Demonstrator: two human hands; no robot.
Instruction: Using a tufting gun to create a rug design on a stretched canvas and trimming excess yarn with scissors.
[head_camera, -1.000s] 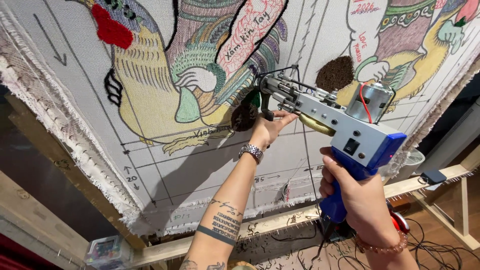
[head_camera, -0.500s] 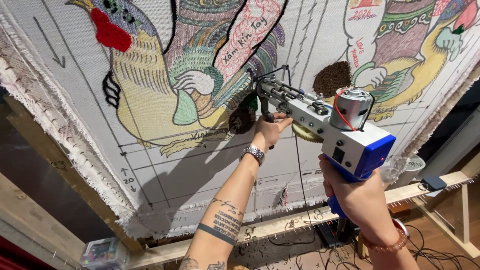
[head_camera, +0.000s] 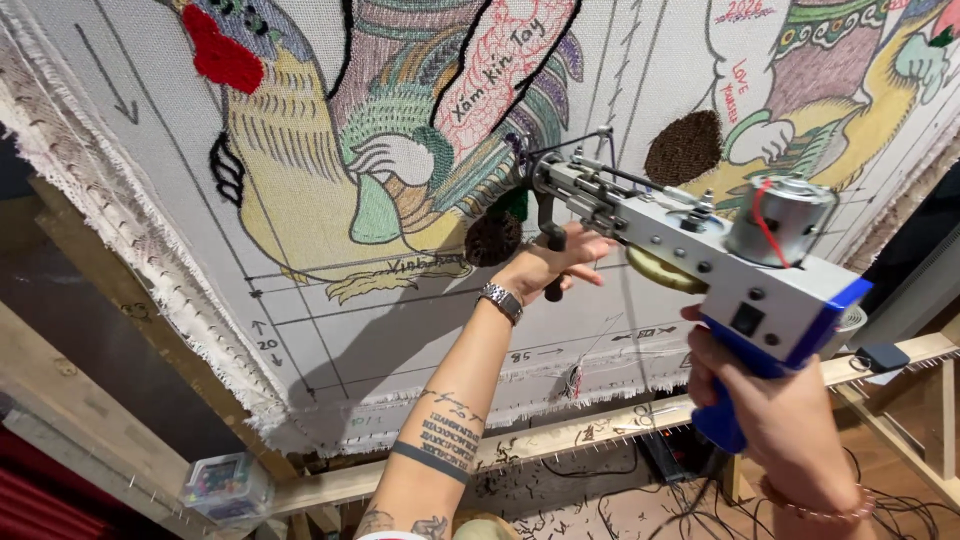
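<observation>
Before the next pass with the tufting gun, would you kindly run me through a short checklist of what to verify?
1. Right hand wrapped around the blue grip of the tufting gun: ok.
2. Left hand on the black front handle: not ok, fingers look partly open.
3. Needle tip against the cloth beside the dark tufted patch: cannot tell, the tip is hidden.
4. Yarn fed through to the needle: cannot tell.
5. Cloth taut on the wooden frame: ok, it looks flat with no sag.
6. Cables on the floor clear of the feet: cannot tell.
</observation>
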